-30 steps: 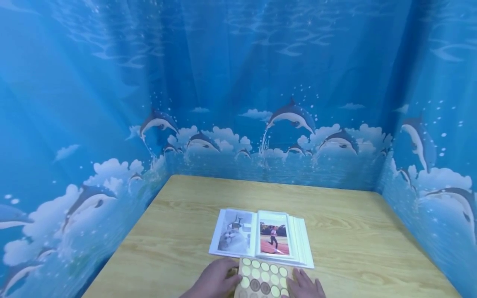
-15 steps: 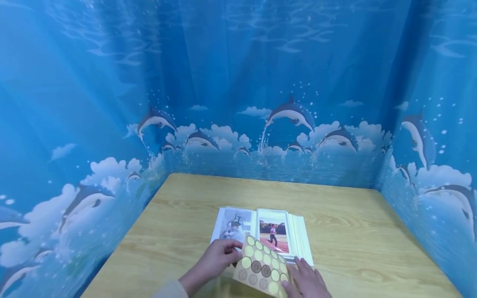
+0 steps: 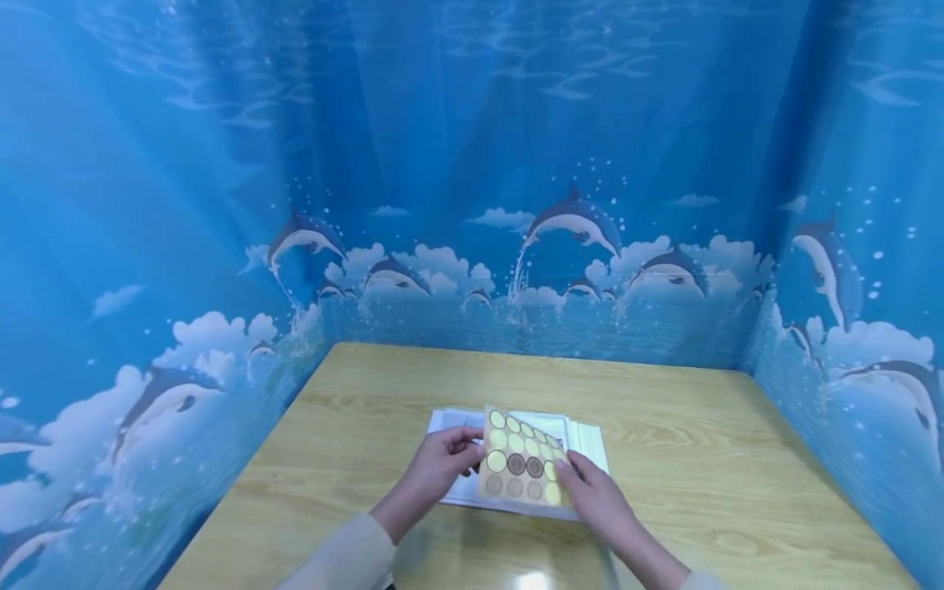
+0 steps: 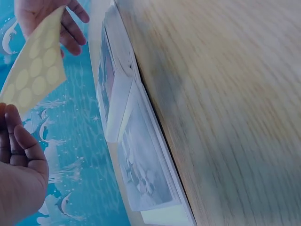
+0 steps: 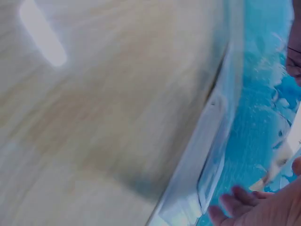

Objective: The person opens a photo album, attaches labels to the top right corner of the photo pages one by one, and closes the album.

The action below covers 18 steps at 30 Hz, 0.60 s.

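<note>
A sheet of round stickers point(image 3: 525, 445), pale yellow with a few brown circles, is held up over an open photo album point(image 3: 594, 443). My left hand point(image 3: 437, 463) pinches the sheet's left edge between thumb and fingers. On the right side, my right hand point(image 3: 601, 497) grips it with the thumb lying on the front. Seen from the left wrist, the sheet point(image 4: 36, 70) bends slightly and is raised well off the table. The album's photos are partly covered by the sheet in the head view; a grey picture point(image 4: 143, 160) shows on one page in the left wrist view.
The album lies on a wood-grain table point(image 3: 354, 459). A blue curtain point(image 3: 442, 147) printed with dolphins and clouds surrounds the table at the back and sides. Light reflects off the table's near part point(image 3: 533, 580).
Both hands have lifted the sticker sheet from the near side of the album and moved it forward over the pages. My right hand has come up with it, gripping its right edge.
</note>
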{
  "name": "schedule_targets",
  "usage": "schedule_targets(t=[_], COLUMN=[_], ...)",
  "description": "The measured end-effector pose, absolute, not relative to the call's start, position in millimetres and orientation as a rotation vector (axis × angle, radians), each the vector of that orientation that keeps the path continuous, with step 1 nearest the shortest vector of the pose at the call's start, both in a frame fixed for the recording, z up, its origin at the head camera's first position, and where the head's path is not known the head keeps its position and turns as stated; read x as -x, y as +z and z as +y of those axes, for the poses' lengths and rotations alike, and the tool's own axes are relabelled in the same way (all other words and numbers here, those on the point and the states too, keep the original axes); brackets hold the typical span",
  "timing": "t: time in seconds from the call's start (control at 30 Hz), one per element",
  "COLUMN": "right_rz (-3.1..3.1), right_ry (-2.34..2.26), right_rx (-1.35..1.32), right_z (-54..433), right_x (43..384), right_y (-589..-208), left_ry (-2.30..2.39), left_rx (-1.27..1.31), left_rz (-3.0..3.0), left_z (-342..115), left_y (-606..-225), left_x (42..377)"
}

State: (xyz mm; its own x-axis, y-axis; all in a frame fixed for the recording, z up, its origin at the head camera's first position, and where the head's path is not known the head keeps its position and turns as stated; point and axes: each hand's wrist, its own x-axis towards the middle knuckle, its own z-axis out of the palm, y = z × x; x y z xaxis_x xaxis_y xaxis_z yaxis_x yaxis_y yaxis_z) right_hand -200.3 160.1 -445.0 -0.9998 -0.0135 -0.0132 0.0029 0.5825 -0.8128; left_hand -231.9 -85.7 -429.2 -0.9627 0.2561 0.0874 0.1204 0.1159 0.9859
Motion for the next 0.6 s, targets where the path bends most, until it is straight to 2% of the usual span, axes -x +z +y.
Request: schedule_targets(t=[0.27,0.6], right_rz=[2.638,2.557], right_ry=[-1.778,-1.958], right_rx=[-0.109,-0.324], right_z=[161,164], right_x=[225,248], right_y=[-440,-442], left_ry=[2.057,2.111], left_rx=[-0.248,-0.151], left_rz=[2.264,2.251], left_z=[-76,-66], left_y=[-431,-440], left_x=[252,267])
